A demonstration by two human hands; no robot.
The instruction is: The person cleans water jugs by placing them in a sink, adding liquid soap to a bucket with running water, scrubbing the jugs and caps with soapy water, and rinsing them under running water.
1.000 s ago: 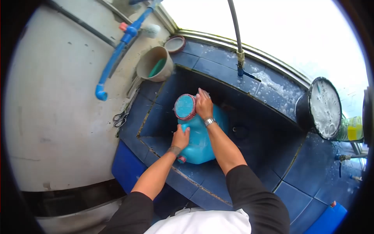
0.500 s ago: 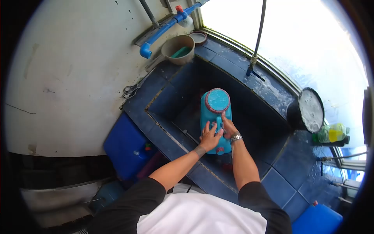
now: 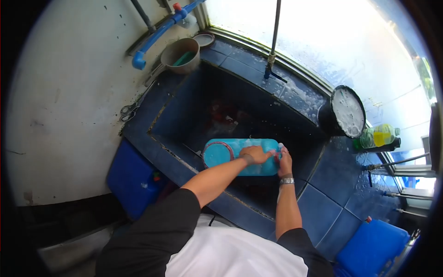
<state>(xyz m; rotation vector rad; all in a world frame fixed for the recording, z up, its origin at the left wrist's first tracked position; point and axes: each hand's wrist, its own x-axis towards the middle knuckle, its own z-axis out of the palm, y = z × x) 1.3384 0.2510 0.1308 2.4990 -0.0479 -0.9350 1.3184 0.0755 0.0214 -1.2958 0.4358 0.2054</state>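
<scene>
A wet light-blue jug (image 3: 240, 144) lies sideways over the near part of the dark tiled sink (image 3: 258, 104). Its wide round lid with a reddish rim (image 3: 218, 155) points left, and a small red cap (image 3: 277, 157) is at its right end. My left hand (image 3: 256, 154) lies on top of the jug, fingers wrapped over its handle area. At the right end my right hand (image 3: 284, 160), with a watch at the wrist, closes around the small cap.
Behind left stand a beige pot (image 3: 181, 55) with something green inside and scissors (image 3: 130, 111). A black bucket of suds (image 3: 344, 113), bottles (image 3: 380, 136) and a tap (image 3: 268, 69) line the window side. Blue containers (image 3: 134, 180) (image 3: 374, 244) stand lower down.
The jug has turned from upright in view to sideways, its wide lid swinging to the left. My right hand has moved to the small cap end, and my left hand has moved onto the jug's top.
</scene>
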